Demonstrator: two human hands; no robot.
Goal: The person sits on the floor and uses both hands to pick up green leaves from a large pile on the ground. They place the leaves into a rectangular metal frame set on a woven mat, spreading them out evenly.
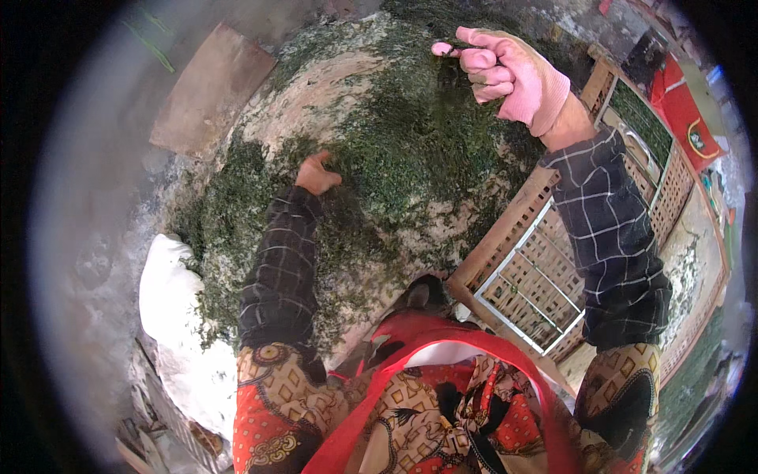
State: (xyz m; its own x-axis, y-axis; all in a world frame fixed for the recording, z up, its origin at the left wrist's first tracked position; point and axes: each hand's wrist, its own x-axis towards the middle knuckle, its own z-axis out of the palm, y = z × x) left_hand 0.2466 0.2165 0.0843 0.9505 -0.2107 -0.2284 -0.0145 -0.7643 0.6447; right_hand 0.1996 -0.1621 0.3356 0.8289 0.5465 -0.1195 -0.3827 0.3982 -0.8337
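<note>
A broad spread of chopped dark green leaves (pixel 408 148), perhaps tea or herbs, lies before me over a pale sheet or surface (pixel 325 95) that shows through in patches. My left hand (pixel 317 175) is bare and low among the leaves at the middle. Its fingertips are partly lost against the green, so what it grips is unclear. Higher up and to the right, my right hand (pixel 515 80) wears a pink knit glove dirtied with green. Its fingers are curled, with the thumb and index finger forward; a dark bit shows near the thumb tip.
At right stands a perforated brown crate (pixel 503 243) holding a white wire rack (pixel 533 278). A reddish-brown board (pixel 213 92) lies at upper left. A bulging white sack (pixel 172 290) sits left of the leaves. Beyond the crate is a red bag (pixel 687 112).
</note>
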